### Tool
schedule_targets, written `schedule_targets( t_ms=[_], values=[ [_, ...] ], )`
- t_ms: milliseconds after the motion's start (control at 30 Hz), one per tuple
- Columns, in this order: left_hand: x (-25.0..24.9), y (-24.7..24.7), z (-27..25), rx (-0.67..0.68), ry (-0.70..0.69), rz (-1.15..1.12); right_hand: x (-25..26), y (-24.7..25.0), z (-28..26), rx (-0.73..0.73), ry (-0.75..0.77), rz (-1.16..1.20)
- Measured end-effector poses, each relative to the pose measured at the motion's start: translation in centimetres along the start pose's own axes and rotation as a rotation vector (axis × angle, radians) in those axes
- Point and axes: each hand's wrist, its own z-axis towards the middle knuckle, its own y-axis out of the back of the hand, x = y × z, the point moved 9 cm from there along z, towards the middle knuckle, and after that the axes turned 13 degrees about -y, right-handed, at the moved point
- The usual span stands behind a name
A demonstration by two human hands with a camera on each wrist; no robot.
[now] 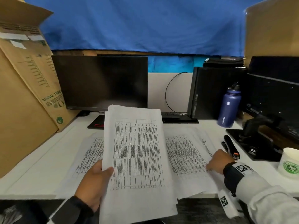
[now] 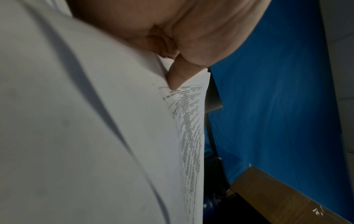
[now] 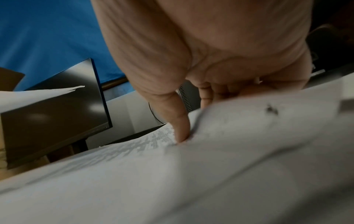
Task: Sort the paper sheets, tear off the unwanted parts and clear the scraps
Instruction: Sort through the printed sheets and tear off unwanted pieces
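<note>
My left hand (image 1: 103, 172) grips a stack of printed table sheets (image 1: 137, 159) by its lower left edge and holds it upright over the middle of the desk. In the left wrist view the thumb (image 2: 176, 75) lies on the stack's (image 2: 95, 121) printed face. Behind the stack, one pile of printed sheets (image 1: 90, 154) lies flat on the left and another pile (image 1: 182, 152) on the right. My right hand (image 1: 216, 161) is on the right pile. There the thumb (image 3: 180, 130) and the fingers behind it pinch up the top sheet (image 3: 229, 151).
On the white desk (image 1: 40, 167) a dark monitor (image 1: 100, 81) stands at the back, with a tall cardboard box (image 1: 24, 94) to its left. A computer tower (image 1: 208, 92), blue bottle (image 1: 229, 109), black stapler (image 1: 230, 146) and paper cup (image 1: 289, 164) crowd the right.
</note>
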Motion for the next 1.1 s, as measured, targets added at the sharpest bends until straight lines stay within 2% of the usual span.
schedule_targets(
  t_ms=[167, 267, 433, 533, 633, 733, 800, 867, 933, 1033, 1100],
  values=[
    [1.2, 1.1, -0.8, -0.041, 0.018, -0.024, 0.5, 1.8, -1.0, -0.083, 0.052, 0.115],
    [1.2, 2.3, -0.8, -0.073, 0.014, -0.023, 0.3, 5.1, -2.4, -0.151, 0.103, 0.406],
    [0.0, 2.7, 0.0, -0.074, -0.012, 0.031, -0.5, 13.2, -9.2, -0.297, 0.256, 0.803],
    [-1.6, 0.6, 0.9, 0.002, -0.036, 0.072, -0.1, 14.0, -12.1, -0.164, 0.321, 1.030],
    [-3.1, -2.3, 1.4, 0.102, -0.013, 0.013, 1.9, 10.8, -13.0, 0.130, 0.305, 1.205],
    [-4.9, -5.1, 1.3, 0.173, -0.033, -0.057, 4.1, 7.0, -13.9, 0.305, 0.280, 1.188],
    [-5.8, -6.9, 1.2, 0.224, -0.041, -0.111, 5.2, 5.3, -14.4, 0.336, 0.283, 1.126],
    [-6.6, -7.7, 1.2, 0.224, -0.094, -0.112, 6.0, 5.1, -14.7, 0.280, 0.300, 1.106],
    [-8.3, -7.7, 1.3, 0.196, -0.180, -0.039, 6.7, 6.4, -15.5, 0.159, 0.354, 1.128],
    [-10.7, -8.3, 1.5, 0.235, -0.307, 0.020, 7.5, 8.8, -17.0, -0.014, 0.461, 1.206],
    [-11.8, -7.8, 1.9, 0.154, -0.376, 0.087, 7.9, 9.3, -17.8, -0.046, 0.512, 1.214]
  ],
)
